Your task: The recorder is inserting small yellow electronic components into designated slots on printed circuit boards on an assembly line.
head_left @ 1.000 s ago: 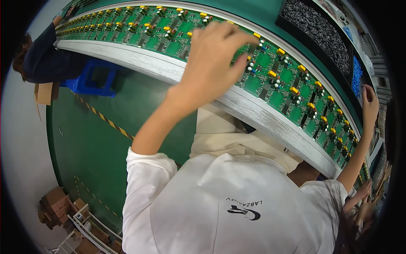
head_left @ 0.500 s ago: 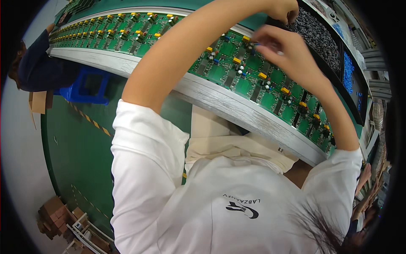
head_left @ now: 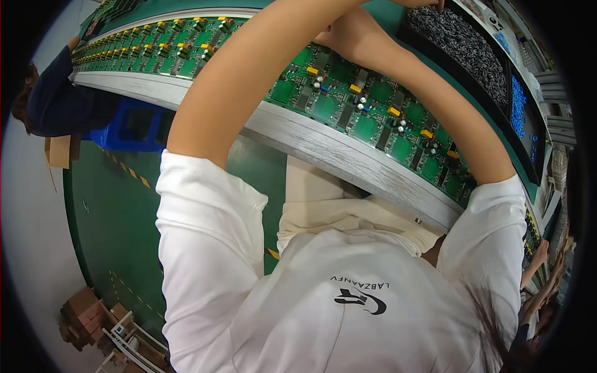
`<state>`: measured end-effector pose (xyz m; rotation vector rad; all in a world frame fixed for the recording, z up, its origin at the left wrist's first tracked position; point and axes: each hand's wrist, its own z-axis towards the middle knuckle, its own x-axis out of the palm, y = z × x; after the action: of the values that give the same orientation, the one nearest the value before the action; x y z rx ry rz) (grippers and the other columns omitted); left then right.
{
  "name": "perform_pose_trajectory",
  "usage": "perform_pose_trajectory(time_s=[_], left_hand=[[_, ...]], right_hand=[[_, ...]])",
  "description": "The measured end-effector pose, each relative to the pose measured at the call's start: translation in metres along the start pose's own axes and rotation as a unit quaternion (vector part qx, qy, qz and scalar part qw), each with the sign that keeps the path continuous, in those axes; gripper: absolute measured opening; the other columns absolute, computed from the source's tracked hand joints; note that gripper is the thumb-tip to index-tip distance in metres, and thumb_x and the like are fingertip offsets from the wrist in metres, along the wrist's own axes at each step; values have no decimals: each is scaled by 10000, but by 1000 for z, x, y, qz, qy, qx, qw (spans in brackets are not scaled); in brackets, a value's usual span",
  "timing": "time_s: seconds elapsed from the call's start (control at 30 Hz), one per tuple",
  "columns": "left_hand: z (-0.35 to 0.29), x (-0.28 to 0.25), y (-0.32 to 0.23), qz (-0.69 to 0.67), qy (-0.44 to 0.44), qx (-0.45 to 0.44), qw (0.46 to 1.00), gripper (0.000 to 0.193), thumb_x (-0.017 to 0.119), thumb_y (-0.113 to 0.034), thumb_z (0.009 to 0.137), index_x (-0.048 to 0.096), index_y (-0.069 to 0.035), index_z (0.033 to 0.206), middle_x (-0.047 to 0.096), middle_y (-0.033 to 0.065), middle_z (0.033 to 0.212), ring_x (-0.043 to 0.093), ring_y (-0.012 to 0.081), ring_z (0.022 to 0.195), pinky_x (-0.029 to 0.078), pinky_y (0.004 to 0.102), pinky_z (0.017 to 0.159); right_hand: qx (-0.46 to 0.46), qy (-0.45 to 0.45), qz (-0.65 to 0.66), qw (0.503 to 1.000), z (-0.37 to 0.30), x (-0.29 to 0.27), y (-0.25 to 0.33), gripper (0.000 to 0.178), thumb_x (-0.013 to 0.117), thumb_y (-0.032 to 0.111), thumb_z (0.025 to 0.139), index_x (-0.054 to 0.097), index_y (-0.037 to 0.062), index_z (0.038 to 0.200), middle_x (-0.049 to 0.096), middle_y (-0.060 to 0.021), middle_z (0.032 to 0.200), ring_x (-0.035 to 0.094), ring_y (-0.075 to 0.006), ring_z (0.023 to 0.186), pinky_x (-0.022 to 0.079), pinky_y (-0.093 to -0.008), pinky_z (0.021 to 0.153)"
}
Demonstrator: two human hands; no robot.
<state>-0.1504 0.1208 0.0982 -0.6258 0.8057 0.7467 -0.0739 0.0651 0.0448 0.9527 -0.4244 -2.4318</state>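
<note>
My left forearm reaches up and across to the right. Only a bit of my left hand [head_left: 424, 2] shows at the top edge, by the near corner of a black bin [head_left: 407, 37] full of small dark parts [head_left: 457, 46]; its grip is cut off. Under that forearm, my right hand [head_left: 349, 34] is over a row of green circuit boards [head_left: 326, 107]. Its fingers are mostly hidden behind the left forearm, so what they hold does not show. The boards carry yellow block components [head_left: 393, 112], small capacitors and dark strips.
A pale rail [head_left: 348, 158] runs along the boards' near side. Small blue parts [head_left: 517, 105] fill another bin section at the right. A person in dark clothing [head_left: 53, 99] is at the far left, near a blue stool [head_left: 134, 127]. Cardboard boxes [head_left: 84, 314] stand lower left.
My right hand has moved left along the boards, under my left forearm. My left hand has shifted up, mostly out of the picture. The bins and boards appear slightly shifted in view.
</note>
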Motion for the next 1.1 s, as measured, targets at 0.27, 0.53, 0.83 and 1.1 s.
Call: perform_pose_trajectory(time_s=[0.27, 0.53, 0.83, 1.1], left_hand=[[-16, -31, -30, -254, -55, -162, 952, 128, 615, -31, 776, 698, 38, 845, 689, 158, 751, 695, 205, 708, 556, 315, 641], [-69, -67, -55, -322, -234, -224, 890, 197, 584, -32, 855, 658, 93, 988, 679, 141, 858, 677, 164, 731, 560, 258, 665], [-144, -63, -86, -294, -262, -344, 853, 195, 528, -62, 942, 652, 50, 1042, 657, 63, 898, 589, 81, 806, 478, 219, 710], [-184, -64, -110, -233, -216, -441, 839, 150, 487, -52, 959, 613, 26, 981, 548, -4, 759, 476, 70, 672, 409, 227, 604]], right_hand=[[105, 100, -68, 987, -1, 3, -6, 219, 671, 101, 754, 628, -35, 921, 649, -232, 829, 639, -374, 817, 505, -436, 737], [203, 132, -76, 967, 17, -1, 25, 149, 687, 120, 755, 666, -20, 800, 669, -192, 753, 663, -338, 743, 511, -413, 689], [79, 37, 9, 996, -10, 8, -3, 144, 682, 139, 751, 670, -4, 757, 659, -187, 719, 661, -340, 722, 511, -419, 658], [173, 140, -127, 967, 0, 5, 17, 158, 691, 153, 772, 673, 9, 835, 690, -110, 790, 668, -259, 717, 525, -351, 683]])
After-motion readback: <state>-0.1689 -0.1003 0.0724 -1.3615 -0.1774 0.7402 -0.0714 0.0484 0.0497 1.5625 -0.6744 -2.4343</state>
